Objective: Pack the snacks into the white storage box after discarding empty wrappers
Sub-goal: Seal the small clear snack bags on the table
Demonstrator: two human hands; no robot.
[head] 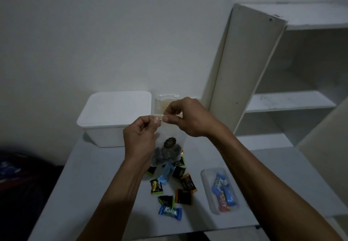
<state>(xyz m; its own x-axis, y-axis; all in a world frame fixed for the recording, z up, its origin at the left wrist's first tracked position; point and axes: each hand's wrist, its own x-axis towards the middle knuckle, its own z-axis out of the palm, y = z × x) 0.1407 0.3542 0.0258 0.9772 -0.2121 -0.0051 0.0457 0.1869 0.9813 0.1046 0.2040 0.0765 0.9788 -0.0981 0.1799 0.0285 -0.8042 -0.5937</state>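
At the frame's center, the left hand [140, 137] and right hand [185, 117] each pinch the top edge of a clear bag [167, 150] holding dark snacks, probably to seal it, though dim light blurs the strip. The white storage box [114, 117], lid on, waits left of center. Loose candies [170, 188] lie below on the table [94, 184].
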